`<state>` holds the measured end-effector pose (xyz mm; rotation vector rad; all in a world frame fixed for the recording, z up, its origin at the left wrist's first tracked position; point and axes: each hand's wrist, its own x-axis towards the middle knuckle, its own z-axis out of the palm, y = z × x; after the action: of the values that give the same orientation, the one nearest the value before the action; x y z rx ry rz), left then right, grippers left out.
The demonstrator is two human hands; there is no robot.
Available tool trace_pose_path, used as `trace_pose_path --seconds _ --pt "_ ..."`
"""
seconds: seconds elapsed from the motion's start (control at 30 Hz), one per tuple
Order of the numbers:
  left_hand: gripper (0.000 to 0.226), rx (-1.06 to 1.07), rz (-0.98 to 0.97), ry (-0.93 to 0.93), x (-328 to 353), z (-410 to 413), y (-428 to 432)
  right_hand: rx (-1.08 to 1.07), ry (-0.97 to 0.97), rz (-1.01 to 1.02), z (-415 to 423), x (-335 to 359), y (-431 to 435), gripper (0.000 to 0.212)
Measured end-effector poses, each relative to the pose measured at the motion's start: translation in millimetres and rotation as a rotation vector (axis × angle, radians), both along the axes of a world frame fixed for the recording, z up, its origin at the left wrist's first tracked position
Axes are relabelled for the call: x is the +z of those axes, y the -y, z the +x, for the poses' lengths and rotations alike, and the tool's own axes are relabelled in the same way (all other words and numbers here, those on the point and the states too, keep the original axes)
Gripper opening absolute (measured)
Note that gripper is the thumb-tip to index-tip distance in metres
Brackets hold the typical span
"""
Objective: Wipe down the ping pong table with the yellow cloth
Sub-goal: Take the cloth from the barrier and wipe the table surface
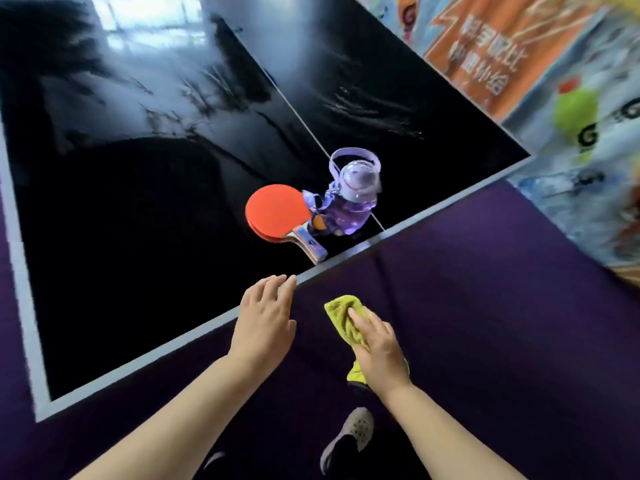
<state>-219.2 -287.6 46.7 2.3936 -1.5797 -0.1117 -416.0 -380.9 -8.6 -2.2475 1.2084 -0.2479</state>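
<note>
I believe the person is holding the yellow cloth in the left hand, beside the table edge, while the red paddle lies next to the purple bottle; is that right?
Not quite: the head view shows the yellow cloth in the right hand; the left hand is empty at the ping pong table edge. The rest stands.

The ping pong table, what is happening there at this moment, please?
A person stands at the end of the black ping pong table. The right hand grips a bunched yellow cloth, held off the table's edge, above the purple floor. The left hand is empty and open, its fingertips at the table's edge. A red paddle and a purple water bottle sit on the table close to that edge. The cloth does not touch the surface.
</note>
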Motion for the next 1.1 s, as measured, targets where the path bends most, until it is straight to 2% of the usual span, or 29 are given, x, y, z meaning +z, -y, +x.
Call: trace_pose_path --seconds 0.13,0.3,0.43,0.57,0.67,0.87,0.97,1.1 --pt "0.078 -0.121 -0.019 -0.094 9.8 -81.3 97.5 -0.059 0.025 -0.095 -75.5 31.9 78.1 0.065" --pt "0.064 -0.121 -0.046 -0.261 18.4 -176.8 198.1 0.023 0.063 -0.258 -145.5 57.0 162.6 0.086" --pt "0.041 -0.11 -0.021 -0.316 29.0 -221.3 258.3 0.095 0.065 -0.328 -187.0 65.4 216.9 0.091" --pt "0.035 -0.071 -0.015 -0.412 38.8 -245.9 316.4 0.06 0.083 -0.378 -210.1 61.1 264.1 0.091" --pt "0.028 -0.061 -0.026 -0.464 44.7 -261.2 365.6 -0.019 0.115 -0.32 -221.1 55.4 299.9 0.096" --pt "0.011 -0.123 -0.037 -0.558 43.9 -279.6 481.2 -0.109 0.082 -0.104 -239.2 64.7 406.7 0.084" --pt "0.015 -0.232 -0.029 -0.586 44.8 -277.5 549.9 -0.124 0.056 -0.071 -243.8 77.1 475.8 0.092" --pt "0.022 -0.364 0.017 -0.541 54.4 -272.8 639.5 -0.171 0.014 -0.097 -251.0 92.6 563.6 0.09"
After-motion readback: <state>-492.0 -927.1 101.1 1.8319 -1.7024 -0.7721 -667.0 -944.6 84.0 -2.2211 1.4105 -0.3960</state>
